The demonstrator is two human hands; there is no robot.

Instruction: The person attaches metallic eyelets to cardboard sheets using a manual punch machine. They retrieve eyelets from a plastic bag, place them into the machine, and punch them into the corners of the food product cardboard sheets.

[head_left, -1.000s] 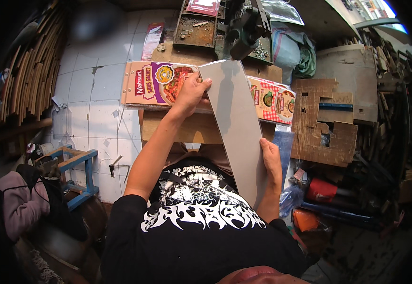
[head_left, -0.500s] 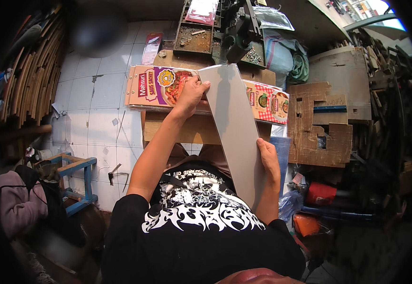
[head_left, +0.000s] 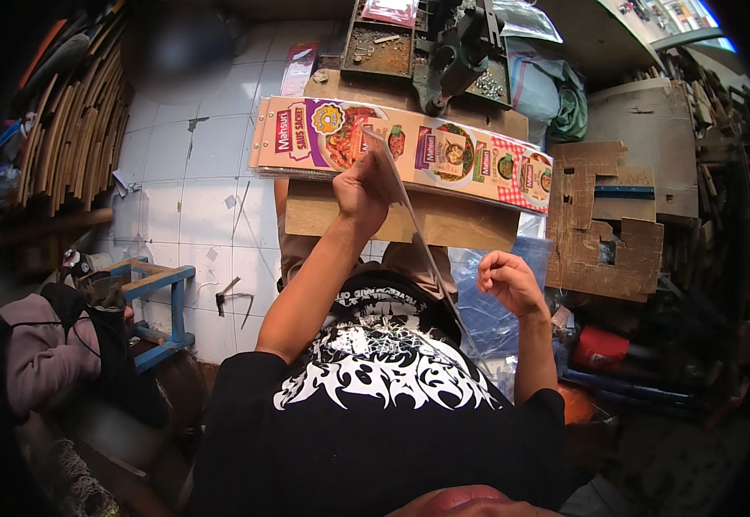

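My left hand [head_left: 362,188] is closed around the upper end of a long, thin, grey-backed printed panel [head_left: 427,250]. The panel is turned almost edge-on and slants down to the right, across the front of my shirt. Off the panel, to its right, my right hand [head_left: 513,283] is raised with loosely bent fingers and nothing visible in it. Beyond my left hand lies a stack of long printed panels [head_left: 444,155] showing food pictures, with small rivets at the left end. It rests across a wooden board [head_left: 469,217].
A dark metal press [head_left: 457,65] stands behind the stack, beside a tray of small metal parts [head_left: 379,50]. Clear plastic sheeting [head_left: 500,319] lies below my right hand. Cut brown boards [head_left: 603,246] lean at right; a blue frame [head_left: 172,314] stands at left.
My right hand has let go of the grey-backed panel and moved right. The panel has turned from broad face to edge-on in my left hand, exposing more of the stack. The view has shifted slightly.
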